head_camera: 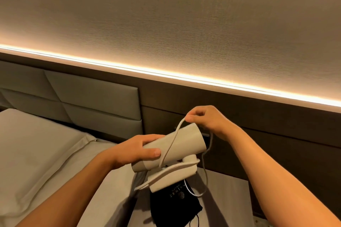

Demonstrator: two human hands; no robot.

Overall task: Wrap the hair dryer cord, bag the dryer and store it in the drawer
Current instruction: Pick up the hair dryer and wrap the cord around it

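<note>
A white hair dryer (184, 143) is held in the air over the nightstand, barrel pointing up and right, folded handle underneath. My left hand (136, 150) grips the rear of the barrel. My right hand (204, 119) pinches the white cord (172, 145) just above the barrel's front end. The cord runs diagonally across the barrel, and a loose loop hangs down on the right side. A black drawstring bag (173, 206) with light lettering lies flat on the nightstand, directly below the dryer. No drawer is in view.
The light nightstand top (227, 199) stands against a dark wood wall panel (276, 143). A bed with a white pillow (36, 153) and a padded headboard (92, 101) lies to the left. A glowing light strip (166, 73) runs along the wall above.
</note>
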